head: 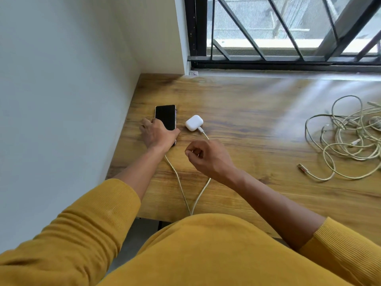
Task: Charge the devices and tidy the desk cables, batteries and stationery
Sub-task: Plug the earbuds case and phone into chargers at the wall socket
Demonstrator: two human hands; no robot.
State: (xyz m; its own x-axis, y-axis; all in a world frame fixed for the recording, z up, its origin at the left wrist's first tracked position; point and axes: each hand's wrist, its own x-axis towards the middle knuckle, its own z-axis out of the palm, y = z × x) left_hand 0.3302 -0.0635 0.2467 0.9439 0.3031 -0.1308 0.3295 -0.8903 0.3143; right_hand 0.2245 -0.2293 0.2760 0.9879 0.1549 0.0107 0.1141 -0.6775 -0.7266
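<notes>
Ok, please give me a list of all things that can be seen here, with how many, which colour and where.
phone: one, black, dark screen, far left of desk beside the wall
earbud case: one, white, just right of the phone, a cable plugged in
charging cables: two, white, running from the near desk edge, one to the case, one under the left hand toward the phone
cable tangle: one loose pile, off-white, right side of desk
desk: one, brown wood grain
window grille: one, black, behind the desk
left hand: rests on the phone's near end
right hand: fingers curled, above the case's cable
sleeves: two, mustard yellow
</notes>
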